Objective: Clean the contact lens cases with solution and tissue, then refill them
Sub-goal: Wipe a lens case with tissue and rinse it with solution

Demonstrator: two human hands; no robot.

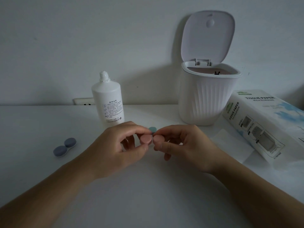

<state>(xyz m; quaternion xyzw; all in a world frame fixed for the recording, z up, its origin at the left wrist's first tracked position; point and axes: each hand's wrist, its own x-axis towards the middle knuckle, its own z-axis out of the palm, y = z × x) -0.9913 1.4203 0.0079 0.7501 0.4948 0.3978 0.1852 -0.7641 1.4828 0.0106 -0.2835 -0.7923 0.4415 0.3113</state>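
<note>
I hold a pink contact lens case (pixel 146 140) above the white table, in the middle of the view. My left hand (pixel 118 145) pinches its left cap between thumb and fingers. My right hand (pixel 182 143) pinches the right cap (pixel 158 139). A teal case (pixel 153 129) lies on the table just behind my fingertips, mostly hidden. A blue-grey case (pixel 65 147), caps on, lies at the left. The white solution bottle (pixel 107 100) stands uncapped behind my left hand.
A white ribbed bin (pixel 207 97) stands at the back right with its lid up. A tissue paper pack (pixel 266 125) lies at the right, with a flat tissue sheet (pixel 230 143) beside it. A wall socket (pixel 83 101) sits behind the bottle.
</note>
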